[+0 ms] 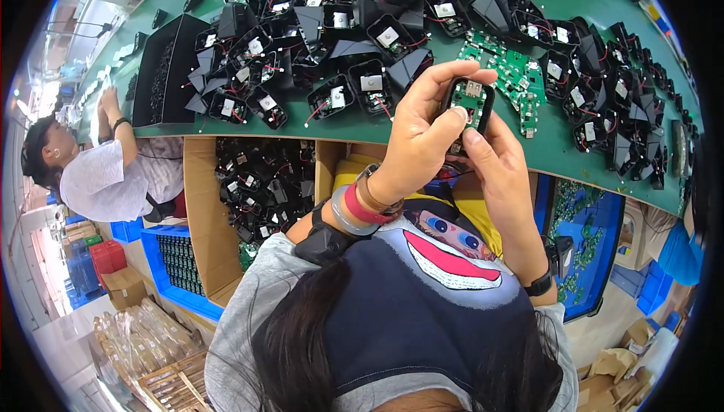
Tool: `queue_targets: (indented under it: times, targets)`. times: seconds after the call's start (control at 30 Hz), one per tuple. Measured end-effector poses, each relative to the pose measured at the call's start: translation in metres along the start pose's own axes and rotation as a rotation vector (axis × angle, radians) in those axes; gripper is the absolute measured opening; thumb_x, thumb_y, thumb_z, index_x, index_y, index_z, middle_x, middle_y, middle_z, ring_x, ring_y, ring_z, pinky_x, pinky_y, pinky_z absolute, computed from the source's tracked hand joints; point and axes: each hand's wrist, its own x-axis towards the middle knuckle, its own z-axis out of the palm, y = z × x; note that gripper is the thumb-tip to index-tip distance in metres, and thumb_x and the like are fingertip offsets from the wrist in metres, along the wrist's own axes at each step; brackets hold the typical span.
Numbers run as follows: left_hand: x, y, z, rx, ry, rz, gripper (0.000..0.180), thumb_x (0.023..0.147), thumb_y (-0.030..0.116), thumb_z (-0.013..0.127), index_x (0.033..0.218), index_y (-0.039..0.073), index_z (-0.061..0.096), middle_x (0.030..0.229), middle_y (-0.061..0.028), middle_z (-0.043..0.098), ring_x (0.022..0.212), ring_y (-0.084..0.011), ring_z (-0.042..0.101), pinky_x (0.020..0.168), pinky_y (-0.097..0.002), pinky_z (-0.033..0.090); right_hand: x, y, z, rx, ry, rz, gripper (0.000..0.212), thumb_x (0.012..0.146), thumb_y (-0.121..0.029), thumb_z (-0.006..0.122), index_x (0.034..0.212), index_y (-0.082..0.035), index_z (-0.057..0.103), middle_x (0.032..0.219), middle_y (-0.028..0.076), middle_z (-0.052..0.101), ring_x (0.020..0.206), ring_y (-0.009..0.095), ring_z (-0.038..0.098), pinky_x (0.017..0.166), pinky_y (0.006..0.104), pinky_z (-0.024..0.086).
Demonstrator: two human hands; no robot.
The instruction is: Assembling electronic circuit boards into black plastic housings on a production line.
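Above the table's near edge I hold a small black plastic housing (491, 100) with a green circuit board (471, 91) in it. My left hand (426, 122) wraps round its far end and left side, the thumb pressing on the board. My right hand (500, 157) grips the right side and near end, its thumb at the lower rim. Fingers cover part of the board. Just beyond my hands lies a pile of loose green circuit boards (528, 80). Many similar black housings (371, 84), with silvery square parts and red wires, are heaped across the green table.
An open black bin (177, 103) of small dark parts stands on the table at left. Below the edge are a cardboard box (202, 216) of housings, a blue crate (162, 269) and a blue tray (603, 261) with boards. A co-worker (113, 163) sits at left.
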Motion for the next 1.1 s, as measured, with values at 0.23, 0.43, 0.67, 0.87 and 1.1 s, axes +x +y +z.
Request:
queue_targets:
  times: [0.23, 0.43, 0.67, 0.87, 1.1]
  targets:
    - [-0.009, -0.010, 0.004, 0.166, -0.041, 0.072, 0.051, 0.084, -0.003, 0.040, 0.134, 0.000, 0.032, 0.126, -0.0184, 0.049, 0.113, -0.0182, 0.048, 0.098, -0.0308, 0.037, 0.002, 0.005, -0.002, -0.067, 0.070, -0.140, 0.023, 0.087, -0.003, 0.054, 0.109, 0.002, 0.052, 0.100, 0.004, 0.056, 0.094, 0.009, 0.052, 0.083, 0.0233, 0.042]
    - [-0.006, -0.013, 0.003, 0.203, 0.019, 0.149, 0.057, 0.086, -0.003, 0.041, 0.141, 0.003, 0.027, 0.127, -0.0159, 0.048, 0.108, -0.0145, 0.050, 0.096, -0.0278, 0.038, 0.012, 0.002, -0.007, -0.196, 0.004, -0.147, 0.032, 0.090, -0.012, 0.055, 0.119, 0.002, 0.051, 0.108, 0.006, 0.058, 0.096, 0.011, 0.057, 0.082, 0.0254, 0.049]
    - [-0.001, 0.011, -0.012, 0.401, 0.150, 0.166, 0.051, 0.082, 0.005, 0.052, 0.131, -0.002, 0.043, 0.116, -0.0152, 0.055, 0.098, -0.0207, 0.054, 0.081, -0.0278, 0.044, 0.025, -0.033, 0.018, -0.132, -0.005, -0.097, 0.031, 0.090, -0.009, 0.054, 0.119, 0.001, 0.050, 0.107, 0.008, 0.059, 0.095, 0.013, 0.059, 0.079, 0.0279, 0.053]
    - [-0.001, 0.027, -0.020, 0.454, 0.105, 0.027, 0.051, 0.087, -0.005, 0.049, 0.136, -0.004, 0.037, 0.117, -0.0083, 0.051, 0.105, -0.0127, 0.052, 0.090, -0.0261, 0.043, 0.032, -0.021, 0.023, -0.185, -0.017, -0.205, 0.032, 0.088, -0.003, 0.054, 0.119, 0.004, 0.047, 0.111, 0.010, 0.057, 0.097, 0.014, 0.058, 0.082, 0.0294, 0.051]
    - [0.000, 0.004, -0.019, 0.377, 0.202, 0.100, 0.048, 0.084, -0.005, 0.051, 0.131, -0.003, 0.043, 0.113, -0.0119, 0.055, 0.098, -0.0142, 0.054, 0.084, -0.0253, 0.045, 0.036, -0.006, 0.023, -0.288, 0.085, -0.232, 0.032, 0.088, -0.002, 0.053, 0.119, 0.004, 0.047, 0.109, 0.008, 0.057, 0.096, 0.013, 0.058, 0.081, 0.0273, 0.051]
